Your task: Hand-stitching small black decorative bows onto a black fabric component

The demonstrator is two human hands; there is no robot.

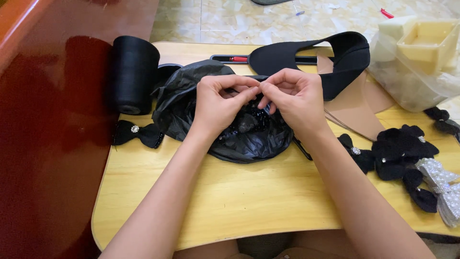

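Observation:
My left hand point(218, 103) and my right hand point(294, 98) meet fingertip to fingertip over an open black plastic bag point(182, 100) full of small shiny black beads point(249, 125). Both hands pinch something tiny between thumb and forefinger; it is too small to identify. The bag lies on a small light wooden table point(239, 196). A black fabric shoe upper point(330, 57) lies just behind my right hand.
A large black thread spool point(134, 72) stands at the table's left, a black bow with a rhinestone point(136, 133) in front of it. Several black bows point(402, 148) and silver beaded bows point(438, 180) lie at right. Tan cut pieces point(359, 108), a clear bag of foam point(417, 62), red-brown furniture point(48, 120) at left.

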